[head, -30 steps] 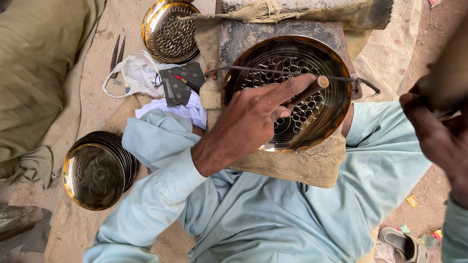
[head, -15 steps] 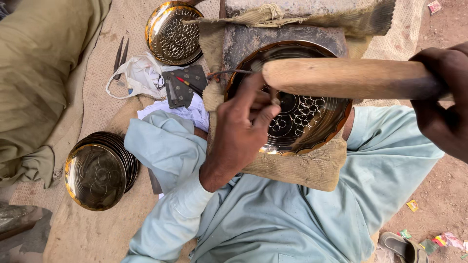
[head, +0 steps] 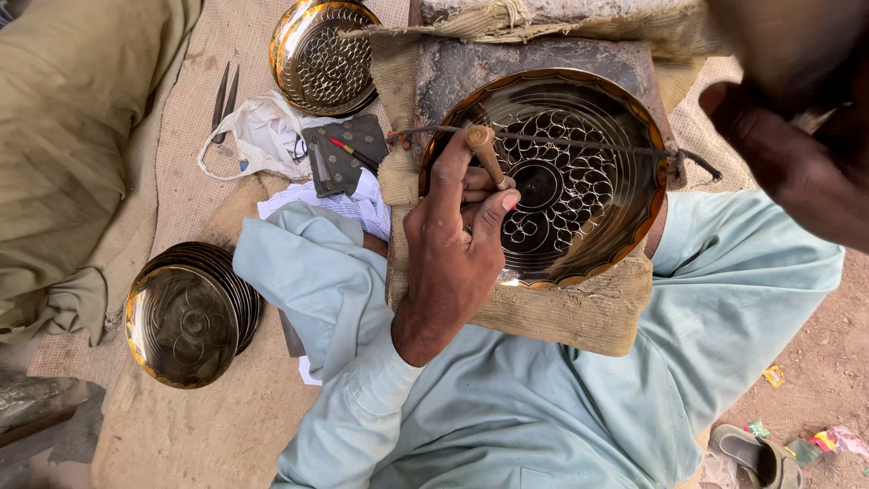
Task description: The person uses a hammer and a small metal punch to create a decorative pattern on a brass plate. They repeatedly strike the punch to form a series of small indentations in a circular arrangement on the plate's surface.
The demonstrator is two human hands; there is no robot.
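The left hand (head: 453, 258) is pinching a wooden-handled punch (head: 487, 156) upright, tip on the brass plate (head: 597, 118), steadying it for marking. The right hand (head: 797, 136) is hovering, blurred, its grip unclear. A cord (head: 588, 143) is pinning the plate to a padded block (head: 561, 317) on the lap, stacked plates (head: 186, 317) waiting nearby.

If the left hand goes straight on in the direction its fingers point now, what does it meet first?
The left hand holds a small chisel over the engraved brass plate. Its fingers point up and slightly right, so it would probably first meet the thin cord stretched across the plate, though depth is unclear.
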